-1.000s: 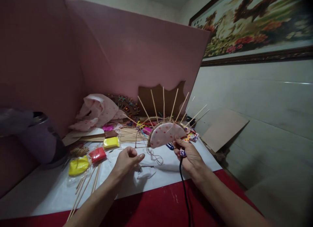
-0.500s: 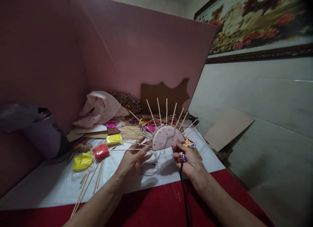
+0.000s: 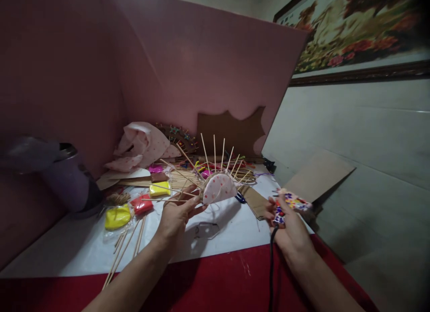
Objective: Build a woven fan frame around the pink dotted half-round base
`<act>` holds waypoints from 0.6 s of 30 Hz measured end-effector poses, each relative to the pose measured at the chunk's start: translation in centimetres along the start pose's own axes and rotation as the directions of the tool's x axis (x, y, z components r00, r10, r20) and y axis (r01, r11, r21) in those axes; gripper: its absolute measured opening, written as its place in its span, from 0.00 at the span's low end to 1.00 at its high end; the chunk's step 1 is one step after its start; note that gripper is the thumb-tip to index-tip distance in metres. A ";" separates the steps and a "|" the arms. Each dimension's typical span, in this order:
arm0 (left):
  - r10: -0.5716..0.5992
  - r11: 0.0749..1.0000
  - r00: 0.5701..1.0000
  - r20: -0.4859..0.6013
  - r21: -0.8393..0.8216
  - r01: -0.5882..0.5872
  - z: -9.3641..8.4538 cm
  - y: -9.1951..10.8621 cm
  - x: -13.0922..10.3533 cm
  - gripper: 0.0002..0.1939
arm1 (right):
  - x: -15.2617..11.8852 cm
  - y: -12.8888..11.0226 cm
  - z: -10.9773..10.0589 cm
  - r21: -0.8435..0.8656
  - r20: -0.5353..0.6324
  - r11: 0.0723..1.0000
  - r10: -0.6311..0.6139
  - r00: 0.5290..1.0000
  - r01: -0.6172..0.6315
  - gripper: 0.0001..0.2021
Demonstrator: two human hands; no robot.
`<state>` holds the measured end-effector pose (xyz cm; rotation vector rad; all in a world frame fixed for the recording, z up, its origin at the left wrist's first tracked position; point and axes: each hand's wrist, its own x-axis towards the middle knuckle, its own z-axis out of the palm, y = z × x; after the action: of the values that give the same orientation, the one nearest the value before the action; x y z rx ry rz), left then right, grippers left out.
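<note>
My left hand point(image 3: 181, 213) grips the left end of a half-round piece covered in pink spotted cloth point(image 3: 220, 189), holding it above the white sheet. Thin wooden sticks point(image 3: 215, 153) fan out from its curved edge, upward and to the left. To the right, my right hand point(image 3: 285, 218) is closed around a flower-patterned hot glue gun point(image 3: 279, 213). A black cord point(image 3: 271, 267) hangs from the glue gun's handle. Between the hands lie a brown cardboard piece point(image 3: 253, 202) and what look like dark blue scissor handles point(image 3: 240, 198).
Packets of yellow point(image 3: 117, 218) and red clay point(image 3: 141, 204) lie on the left, near loose sticks point(image 3: 122, 254). Spotted cloth point(image 3: 144, 144) is heaped behind, beside a decorated cardboard arc point(image 3: 178, 137). A purple container point(image 3: 72, 182) stands far left. Cut cardboard point(image 3: 230, 130) leans against the pink panel.
My right hand has let go of the cloth-covered piece and moved right with the glue gun. My left hand still holds the piece, which has turned somewhat.
</note>
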<state>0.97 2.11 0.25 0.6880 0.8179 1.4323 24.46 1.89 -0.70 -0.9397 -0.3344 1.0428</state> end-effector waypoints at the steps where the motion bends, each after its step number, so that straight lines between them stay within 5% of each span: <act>1: 0.008 1.000 1.000 -0.004 0.023 -0.008 0.0 -0.1 0.0 0.21 | -0.3 -0.5 0.0 0.033 -0.032 0.998 -0.059 0.998 0.060 0.12; 4: 0.017 0.998 1.000 0.011 0.062 -0.017 0.0 -0.3 -0.1 0.20 | -2.0 -1.8 0.9 0.010 0.152 0.976 -0.216 0.964 0.217 0.15; 7: 0.023 0.995 0.999 0.044 0.096 -0.028 0.0 -0.3 -0.3 0.20 | -3.7 -2.3 1.9 -0.174 0.424 0.953 -0.154 0.892 0.248 0.15; 12: 0.023 0.983 0.992 0.126 0.176 -0.045 -0.2 -0.2 -0.3 0.15 | -5.1 -1.9 3.4 -0.501 0.689 0.768 0.075 0.721 0.399 0.13; 18: 0.020 0.972 0.981 0.191 0.225 -0.064 -0.4 0.2 -0.4 0.13 | -4.7 -0.5 6.3 -0.405 0.866 0.717 0.102 0.489 0.567 0.13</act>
<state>0.55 1.74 0.22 1.0079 0.8317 1.2982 18.36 0.97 4.24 -0.8602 -1.7688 1.0468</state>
